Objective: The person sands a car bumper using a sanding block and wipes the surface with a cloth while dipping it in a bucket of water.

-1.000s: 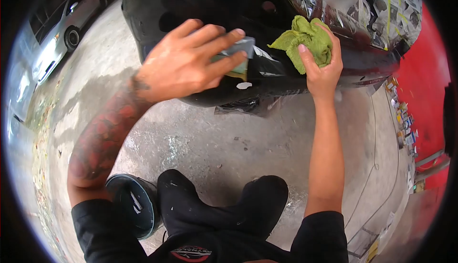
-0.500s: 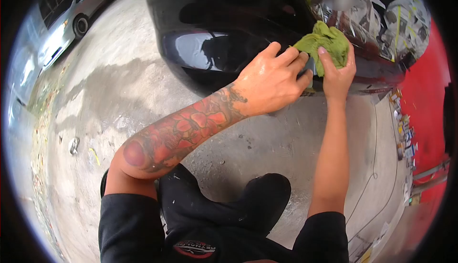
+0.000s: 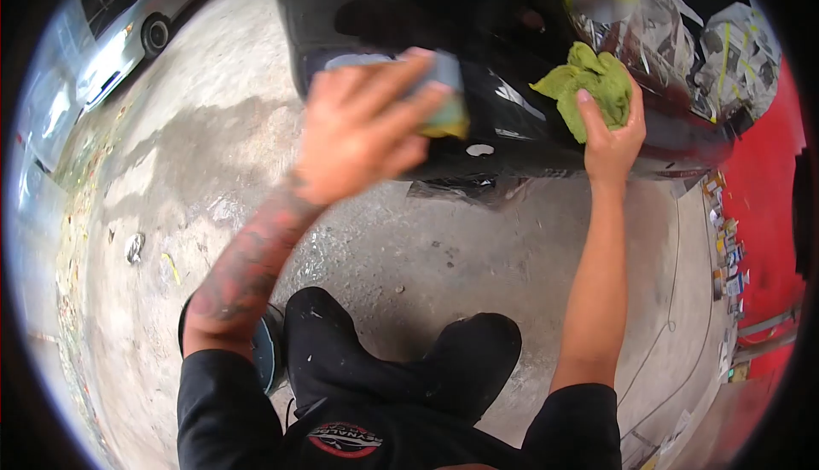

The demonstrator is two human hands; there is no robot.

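My left hand (image 3: pixel 367 124), smeared by motion, is closed on a small grey block (image 3: pixel 445 95) with a yellow-green lower edge. It is over the left part of a glossy black car bumper (image 3: pixel 512 60); whether the block touches the paint I cannot tell. My right hand (image 3: pixel 610 133) grips a crumpled green cloth (image 3: pixel 589 90), thumb on top, by the right part of the bumper. A pale oval patch (image 3: pixel 480 150) shows on the bumper's lower edge between the hands.
Plastic sheeting (image 3: pixel 738 56) covers parts at the upper right. A silver car (image 3: pixel 136 31) stands at the upper left. Cans and small containers (image 3: pixel 729 257) line the red wall (image 3: pixel 763 205). A thin cable (image 3: pixel 670 316) runs over the concrete floor. Crumpled plastic (image 3: pixel 469 190) is under the bumper.
My left hand has swung left and away from the cloth, and the grey block in it now shows. My right hand stays almost in place with the cloth.
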